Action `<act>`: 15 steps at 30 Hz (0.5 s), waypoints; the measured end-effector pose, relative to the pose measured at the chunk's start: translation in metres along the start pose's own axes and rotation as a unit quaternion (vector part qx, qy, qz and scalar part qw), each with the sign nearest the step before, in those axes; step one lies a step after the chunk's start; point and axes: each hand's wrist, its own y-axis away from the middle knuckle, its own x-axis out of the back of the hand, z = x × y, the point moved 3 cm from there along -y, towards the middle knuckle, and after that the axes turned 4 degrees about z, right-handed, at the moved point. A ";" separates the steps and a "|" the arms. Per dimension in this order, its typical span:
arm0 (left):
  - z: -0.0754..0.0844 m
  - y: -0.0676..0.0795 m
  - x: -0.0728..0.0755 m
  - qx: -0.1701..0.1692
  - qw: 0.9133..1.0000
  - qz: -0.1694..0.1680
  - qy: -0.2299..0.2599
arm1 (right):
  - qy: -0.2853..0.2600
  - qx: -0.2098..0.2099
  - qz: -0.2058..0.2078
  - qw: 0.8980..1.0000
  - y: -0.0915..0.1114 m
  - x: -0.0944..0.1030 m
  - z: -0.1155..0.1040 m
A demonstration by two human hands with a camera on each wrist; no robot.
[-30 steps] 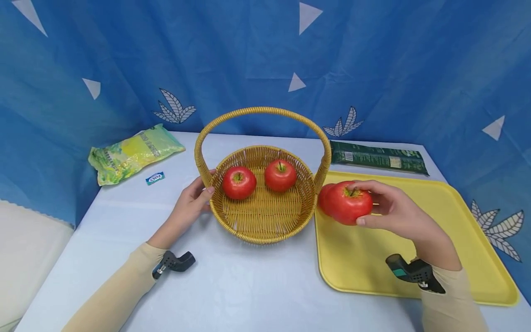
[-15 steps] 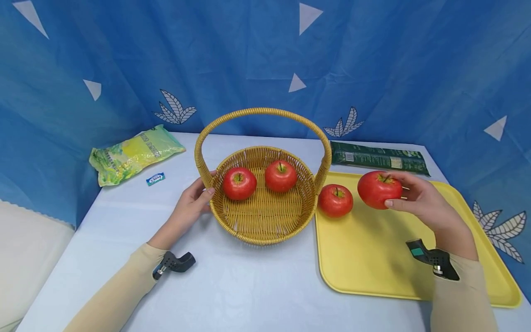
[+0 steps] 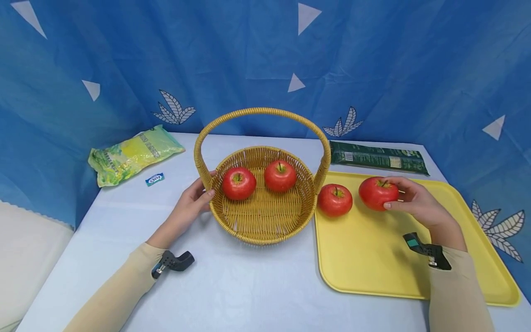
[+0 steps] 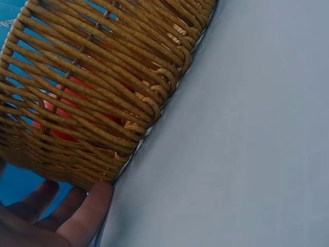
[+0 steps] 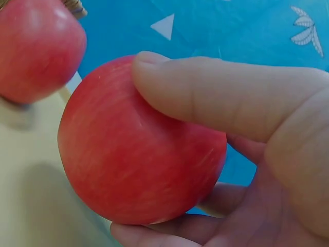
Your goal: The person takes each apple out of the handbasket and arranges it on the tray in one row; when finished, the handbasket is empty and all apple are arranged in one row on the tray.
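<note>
A wicker basket (image 3: 265,233) with a tall arched handle stands on the table, holding a red apple (image 3: 239,183) at its left and another red apple (image 3: 280,176) at the back. My left hand (image 3: 191,201) grips the basket's left side, thumb at the rim by the handle's foot; fingers (image 4: 88,216) show against the weave in the left wrist view. Over the yellow tray (image 3: 365,267), my right hand (image 3: 419,203) holds an apple (image 5: 139,149) between thumb and fingers. Whether that apple touches the tray I cannot tell. A further apple (image 3: 335,200) sits at the tray's left edge beside the basket.
Behind the tray lies a long dark green packet (image 3: 379,157). A green and yellow bag (image 3: 134,154) is at the back left, with a small blue-green wrapped piece (image 3: 155,179) in front of it. A blue curtain (image 3: 232,55) hangs behind the table.
My right hand has moved right with its apple, away from the apple by the basket, then shifted slightly down. The left hand and basket have stayed in place.
</note>
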 end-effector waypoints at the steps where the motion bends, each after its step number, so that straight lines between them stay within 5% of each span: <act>1: 0.000 0.000 0.000 -0.001 1.000 -0.003 0.003 | 0.002 -0.003 -0.001 1.000 0.000 0.000 0.002; 15: -0.003 -0.001 0.001 -0.010 1.000 0.000 -0.007 | -0.024 -0.002 -0.060 0.998 -0.001 -0.002 0.019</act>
